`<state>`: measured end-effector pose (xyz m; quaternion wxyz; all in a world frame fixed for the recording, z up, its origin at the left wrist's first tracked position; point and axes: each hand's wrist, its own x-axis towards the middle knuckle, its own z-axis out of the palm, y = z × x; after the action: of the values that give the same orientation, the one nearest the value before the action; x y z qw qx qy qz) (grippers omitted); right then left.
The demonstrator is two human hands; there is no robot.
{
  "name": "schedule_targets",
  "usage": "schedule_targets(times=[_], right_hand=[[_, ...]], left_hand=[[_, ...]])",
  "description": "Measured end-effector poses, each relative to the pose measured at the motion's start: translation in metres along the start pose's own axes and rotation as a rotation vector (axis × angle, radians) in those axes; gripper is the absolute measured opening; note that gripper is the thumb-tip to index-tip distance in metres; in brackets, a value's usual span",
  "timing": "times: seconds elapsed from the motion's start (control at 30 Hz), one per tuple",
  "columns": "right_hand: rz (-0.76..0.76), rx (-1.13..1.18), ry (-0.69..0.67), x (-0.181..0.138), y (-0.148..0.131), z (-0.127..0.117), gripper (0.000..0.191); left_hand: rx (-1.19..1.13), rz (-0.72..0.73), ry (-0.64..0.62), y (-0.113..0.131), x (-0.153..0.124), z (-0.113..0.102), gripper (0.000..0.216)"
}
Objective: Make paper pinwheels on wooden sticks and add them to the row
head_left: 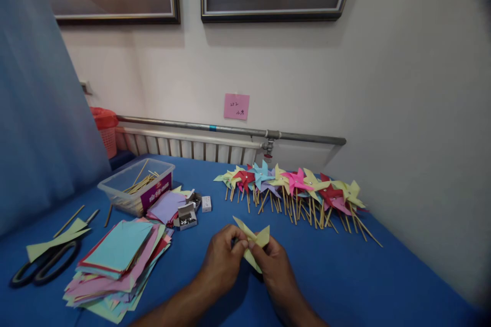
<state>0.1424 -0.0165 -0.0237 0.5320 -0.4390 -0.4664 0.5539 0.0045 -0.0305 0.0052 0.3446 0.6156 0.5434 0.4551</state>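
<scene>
Both hands meet over the blue tabletop, holding one pale yellow paper pinwheel [262, 237] whose corners are folded toward its middle. My left hand [226, 253] pinches its left side, thumb and forefinger closed near the centre. On the other side my right hand [273, 260] grips the paper, with the thumb pressed on the centre and the fingers curled behind. The fingers hide much of the pinwheel's middle, so I cannot make out a pin there. Past the hands lies a long row of finished paper pinwheels [295, 181] on wooden sticks.
Left stand a stack of coloured paper [118, 248], black-handled scissors [57, 260] under yellow paper scraps [57, 240], and a clear plastic box [115, 191] of sticks. Small open boxes of pins [186, 216] sit beside purple paper sheets [166, 206]. A radiator [192, 149] and wall stand behind.
</scene>
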Motion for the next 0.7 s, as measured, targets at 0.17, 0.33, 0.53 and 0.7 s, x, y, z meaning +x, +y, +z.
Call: schedule_targets(times=[0.17,0.33,0.53,0.7], right_hand=[[0.019,0.021,-0.02,-0.0012,-0.0022,0.0005,0.041],[0.014,0.03,-0.018,-0.0005,-0.003,0.0007,0.043],[-0.001,0.062,-0.026,-0.0009,-0.0045,0.0032,0.047],[-0.002,0.069,-0.025,0.0003,-0.0018,0.0024,0.044]], left_hand=[[0.023,0.018,-0.007,0.0019,-0.0012,-0.0016,0.013],[0.045,0.034,-0.011,0.005,-0.002,-0.0021,0.013],[0.065,0.029,-0.008,0.0041,-0.0024,-0.0017,0.013],[0.095,0.036,-0.006,0.0028,-0.0028,-0.0008,0.014]])
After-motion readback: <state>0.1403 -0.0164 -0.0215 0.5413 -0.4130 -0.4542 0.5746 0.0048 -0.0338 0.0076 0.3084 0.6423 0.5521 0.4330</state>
